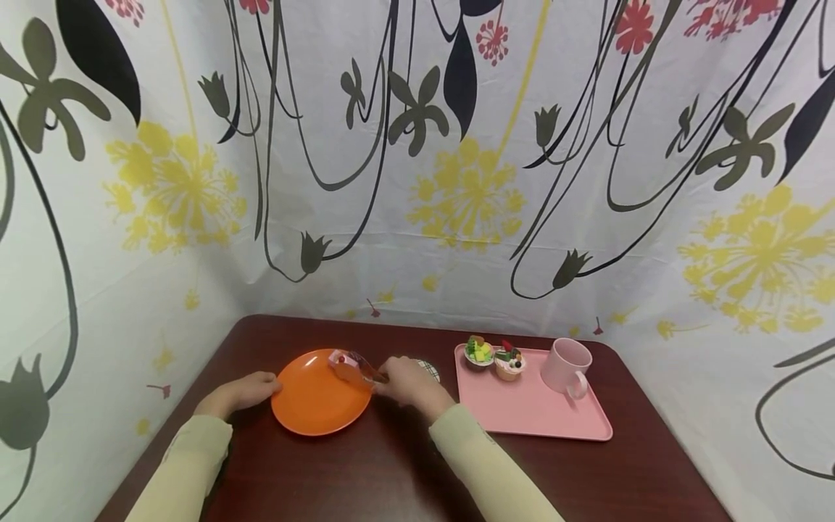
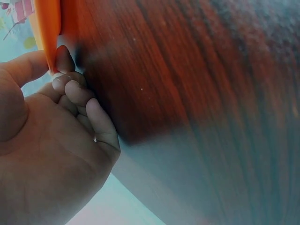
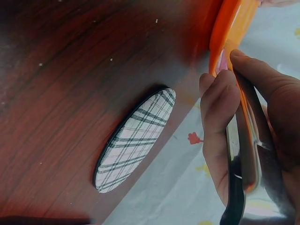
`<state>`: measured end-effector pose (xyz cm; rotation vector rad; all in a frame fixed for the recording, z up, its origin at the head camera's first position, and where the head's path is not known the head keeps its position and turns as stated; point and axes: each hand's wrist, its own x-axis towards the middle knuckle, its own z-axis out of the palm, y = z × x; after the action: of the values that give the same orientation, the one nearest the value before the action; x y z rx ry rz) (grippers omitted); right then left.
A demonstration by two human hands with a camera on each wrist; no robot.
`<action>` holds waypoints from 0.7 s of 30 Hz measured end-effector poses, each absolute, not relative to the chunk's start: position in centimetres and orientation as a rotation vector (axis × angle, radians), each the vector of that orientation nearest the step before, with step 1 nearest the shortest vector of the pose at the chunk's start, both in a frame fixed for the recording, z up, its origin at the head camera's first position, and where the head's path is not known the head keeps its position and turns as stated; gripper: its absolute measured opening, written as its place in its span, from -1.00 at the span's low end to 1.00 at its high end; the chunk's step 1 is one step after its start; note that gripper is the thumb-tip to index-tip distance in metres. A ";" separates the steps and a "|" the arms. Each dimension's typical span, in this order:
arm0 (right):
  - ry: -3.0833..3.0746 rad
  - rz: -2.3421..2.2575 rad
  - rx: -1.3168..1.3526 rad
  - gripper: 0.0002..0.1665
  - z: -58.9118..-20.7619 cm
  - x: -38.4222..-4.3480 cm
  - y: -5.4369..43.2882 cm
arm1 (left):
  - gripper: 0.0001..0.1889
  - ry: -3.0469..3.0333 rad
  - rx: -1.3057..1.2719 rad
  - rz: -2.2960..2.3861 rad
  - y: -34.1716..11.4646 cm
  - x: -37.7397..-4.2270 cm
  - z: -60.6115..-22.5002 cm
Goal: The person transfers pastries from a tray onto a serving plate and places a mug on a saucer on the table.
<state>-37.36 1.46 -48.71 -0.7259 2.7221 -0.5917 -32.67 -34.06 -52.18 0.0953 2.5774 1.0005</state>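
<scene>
An orange plate (image 1: 313,409) lies on the left part of the dark wooden table. My left hand (image 1: 244,392) pinches its left rim between thumb and fingers; the left wrist view shows the rim (image 2: 50,61) there. From the other side my right hand (image 1: 412,383) grips metal tongs (image 3: 248,136), which point left over the plate. At the far end of the tongs is a small pink-and-white cake piece (image 1: 339,358), above the plate's upper right. Whether the cake touches the plate I cannot tell.
Just beyond my right hand lies a round plaid coaster (image 3: 136,140), partly hidden in the head view (image 1: 428,368). A pink tray (image 1: 502,413) to the right bears two small cupcakes (image 1: 494,357) and a pink mug (image 1: 566,365). Patterned curtain (image 1: 391,217) surrounds the table.
</scene>
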 end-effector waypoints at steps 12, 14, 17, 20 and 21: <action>2.745 -0.632 -0.733 -0.72 -48.9 -36.7 2.9 | -0.77 2.607 0.070 1.006 -33.1 -31.9 -51.3; 2.747 -0.654 -0.745 -0.70 -49.1 -36.6 3.3 | -0.77 2.609 0.084 0.995 -33.2 -32.0 -51.5; 2.731 -0.727 -0.767 -0.67 -49.4 -36.5 4.0 | -0.76 2.598 0.115 0.981 -33.9 -32.6 -52.1; 2.696 -0.822 -0.801 -0.69 -49.7 -36.5 4.8 | -0.74 2.582 0.137 0.991 -34.6 -33.2 -53.0; 2.679 -0.859 -0.803 -0.72 -49.9 -36.6 5.1 | -0.73 2.582 0.143 0.990 -34.7 -33.4 -53.2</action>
<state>-36.55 5.12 -49.87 -0.8031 2.6791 -0.8586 -33.37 -34.75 -53.23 0.1425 2.5819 0.9896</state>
